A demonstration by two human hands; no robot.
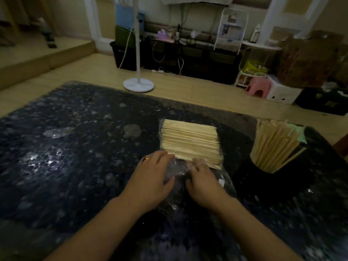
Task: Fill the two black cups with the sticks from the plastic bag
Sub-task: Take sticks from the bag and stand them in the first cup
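A flat bundle of pale wooden sticks (190, 142) lies in a clear plastic bag (176, 171) on the dark speckled table (75, 147). Both hands are at the bag's near, crumpled end. My left hand (150, 179), with a ring on one finger, lies over the plastic with its fingertips at the near edge of the sticks. My right hand (204, 182) presses on the plastic beside it, fingers bent toward the bundle. To the right stands a black cup (278, 178) full of upright sticks (273, 146). I can only make out one cup in the dim light.
Something pale green (299, 134) shows behind the cup's sticks. Beyond the table's far edge stands a white fan base (138, 84) on the wooden floor. A pink stool (258, 88), a white box (282, 94) and dark furniture line the back wall.
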